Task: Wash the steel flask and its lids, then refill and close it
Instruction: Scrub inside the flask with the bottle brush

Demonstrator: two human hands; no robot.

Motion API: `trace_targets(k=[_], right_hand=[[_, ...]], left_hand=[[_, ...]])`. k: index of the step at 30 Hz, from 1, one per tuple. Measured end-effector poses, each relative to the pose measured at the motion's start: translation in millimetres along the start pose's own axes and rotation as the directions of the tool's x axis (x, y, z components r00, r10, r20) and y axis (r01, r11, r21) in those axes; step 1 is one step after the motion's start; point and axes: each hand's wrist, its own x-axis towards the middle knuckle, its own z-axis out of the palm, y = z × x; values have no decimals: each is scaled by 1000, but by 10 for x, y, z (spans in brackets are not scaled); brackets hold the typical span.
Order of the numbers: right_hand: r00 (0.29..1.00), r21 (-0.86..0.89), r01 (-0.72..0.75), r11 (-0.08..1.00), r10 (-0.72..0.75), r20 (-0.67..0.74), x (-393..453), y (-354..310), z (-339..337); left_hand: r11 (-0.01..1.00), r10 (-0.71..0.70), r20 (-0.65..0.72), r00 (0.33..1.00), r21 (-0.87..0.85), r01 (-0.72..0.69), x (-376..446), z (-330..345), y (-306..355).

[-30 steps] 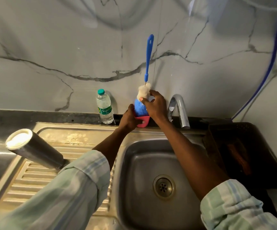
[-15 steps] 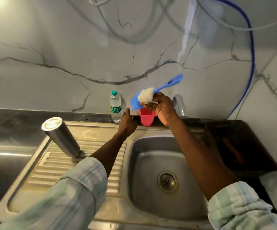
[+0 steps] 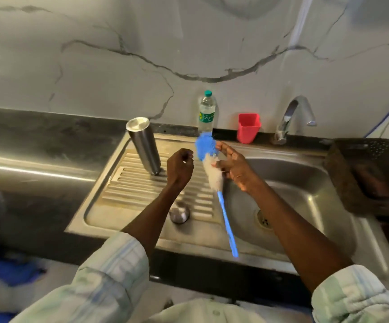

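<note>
Steel flask [image 3: 145, 145] upside down on the ribbed draining board [image 3: 128, 187], left of the sink bowl [image 3: 305, 183]; round steel lid [image 3: 179, 213] lying nearer on the same board. Right hand [image 3: 234, 166] pinching the white bristles of a blue bottle brush [image 3: 212, 173], brush head up, handle slanting down over the sink edge. Left hand [image 3: 180, 167] beside it, fingers loosely curled, holding nothing. Behind, against the marble wall: water bottle [image 3: 206, 113], red cup [image 3: 249, 128], tap [image 3: 291, 117]. Dark basket [image 3: 370, 173] at right.
</note>
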Motion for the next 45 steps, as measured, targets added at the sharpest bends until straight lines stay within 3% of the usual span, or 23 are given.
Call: trace_targets(k=[3, 5, 8, 11, 15, 20, 25, 28, 32, 37, 45], right_hand=[[997, 0, -78, 997, 78, -22, -37, 170, 292], [983, 78, -172, 982, 176, -50, -80, 232, 475], [958, 249, -281, 927, 285, 24, -157, 244, 691], [934, 452, -355, 818, 327, 141, -214, 294, 809], [916, 606, -396, 690, 254, 310, -278, 332, 1008], [936, 682, -352, 641, 251, 247, -298, 365, 1227], [950, 615, -289, 734, 297, 93, -328, 363, 1323], [952, 587, -283, 759, 297, 76, -380, 298, 1334], [982, 332, -140, 933, 174, -73, -417, 194, 1259], [972, 104, -81, 991, 101, -210, -504, 95, 994], [984, -115, 68, 991, -85, -154, -798, 160, 464]], left_hand=[[997, -73, -54, 996, -38, 71, -121, -396, -197], [993, -118, -164, 979, -25, 115, -187, -639, -281], [984, -168, -245, 955, -91, 150, -167, -941, -450], [964, -255, -118, 960, -102, 244, 35, -1106, -628], [932, -339, 153, 928, -77, 353, 384, -1176, -744], [910, -331, 284, 900, -157, 385, 602, -1175, -780], [882, -327, 291, 899, -248, 401, 756, -1113, -817], [891, -311, 252, 916, -259, 374, 774, -1062, -799], [885, -281, 220, 934, -317, 341, 723, -952, -672], [698, -361, 213, 908, -584, 414, 836, -861, -345], [237, -572, 288, 768, -838, 491, 977, -622, -12]])
